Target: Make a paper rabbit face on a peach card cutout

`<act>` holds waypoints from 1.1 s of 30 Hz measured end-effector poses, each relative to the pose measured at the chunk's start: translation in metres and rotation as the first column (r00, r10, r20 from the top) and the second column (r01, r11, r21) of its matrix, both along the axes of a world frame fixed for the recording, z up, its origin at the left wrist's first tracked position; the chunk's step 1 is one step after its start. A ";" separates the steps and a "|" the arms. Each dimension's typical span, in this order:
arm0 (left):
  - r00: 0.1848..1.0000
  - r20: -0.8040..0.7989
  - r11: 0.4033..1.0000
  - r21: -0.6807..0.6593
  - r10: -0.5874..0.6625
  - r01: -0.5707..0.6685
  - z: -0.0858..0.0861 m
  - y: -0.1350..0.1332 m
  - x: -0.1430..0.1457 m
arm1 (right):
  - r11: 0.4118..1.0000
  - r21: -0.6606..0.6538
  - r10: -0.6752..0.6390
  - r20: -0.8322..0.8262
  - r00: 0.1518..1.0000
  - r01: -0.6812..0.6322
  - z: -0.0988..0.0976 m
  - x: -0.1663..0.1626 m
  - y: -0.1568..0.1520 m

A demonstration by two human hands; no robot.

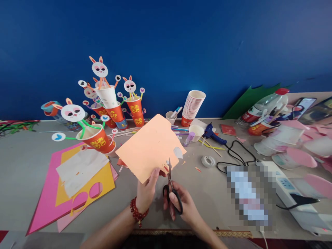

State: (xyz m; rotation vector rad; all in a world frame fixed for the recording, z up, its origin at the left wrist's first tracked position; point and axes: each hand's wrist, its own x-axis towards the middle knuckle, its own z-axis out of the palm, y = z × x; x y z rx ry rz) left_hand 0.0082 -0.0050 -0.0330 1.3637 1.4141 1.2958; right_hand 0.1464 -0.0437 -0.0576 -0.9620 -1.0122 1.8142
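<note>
My left hand (146,193), with a red bead bracelet at the wrist, pinches the near edge of a peach-orange paper sheet (149,147) held above the table. My right hand (183,204) grips black-handled scissors (171,190). Their blades point up into the sheet's lower right edge, beside a small oval shape drawn there. Small paper offcuts (198,169) lie on the table just right of the scissors.
Paper-cup rabbit figures (95,138) stand at the back left, above pink and yellow sheets (85,193). A stack of red cups (193,105), a blue glue gun (214,135), a tape roll (208,161) and a black cable sit mid-right. A white power strip (287,190) and pink cutouts fill the right.
</note>
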 end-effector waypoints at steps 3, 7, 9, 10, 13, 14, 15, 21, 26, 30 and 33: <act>1.000 -0.012 1.000 0.002 0.011 -0.011 -0.001 -0.001 0.000 | 1.000 0.010 -0.005 -0.009 1.000 0.005 0.000 -0.001 -0.001; 0.998 -0.005 0.998 -0.004 0.057 -0.057 -0.005 -0.001 0.000 | 1.000 0.016 -0.017 0.006 1.000 0.017 0.000 -0.001 -0.002; 0.998 -0.006 0.998 -0.009 0.069 -0.069 -0.007 -0.002 0.000 | 1.000 0.012 -0.014 0.012 1.000 0.014 0.000 -0.002 -0.002; 0.998 -0.005 0.998 -0.013 0.068 -0.068 -0.009 -0.002 0.000 | 1.000 0.010 -0.014 0.012 1.000 0.014 -0.001 -0.002 -0.002; 0.998 0.019 0.998 -0.018 0.063 -0.063 -0.010 -0.002 0.000 | 1.000 0.008 -0.017 0.014 1.000 0.017 -0.001 -0.002 -0.002; 0.997 0.031 0.998 -0.018 0.064 -0.064 -0.010 -0.002 0.000 | 1.000 0.007 -0.018 0.016 1.000 0.018 -0.001 -0.002 -0.002; 0.997 0.043 0.998 -0.018 0.064 -0.063 -0.009 -0.002 0.000 | 1.000 0.005 -0.020 0.020 1.000 0.020 -0.001 -0.002 -0.002; 0.998 0.062 1.000 -0.011 0.029 -0.028 -0.003 -0.001 0.000 | 0.999 0.009 -0.033 0.025 0.999 0.033 -0.003 -0.002 -0.002; 0.998 0.055 0.999 -0.008 0.038 -0.038 -0.005 -0.001 0.000 | 1.000 0.015 -0.027 0.054 0.998 0.027 -0.005 -0.002 -0.001; 0.997 0.065 1.000 0.001 0.031 -0.032 -0.006 0.000 0.000 | 0.999 0.025 -0.029 0.072 0.997 0.028 -0.004 -0.002 -0.001; 0.998 0.054 1.000 0.002 0.017 -0.017 -0.004 0.000 -0.001 | 0.999 0.036 -0.029 0.080 0.996 0.027 -0.003 0.000 -0.001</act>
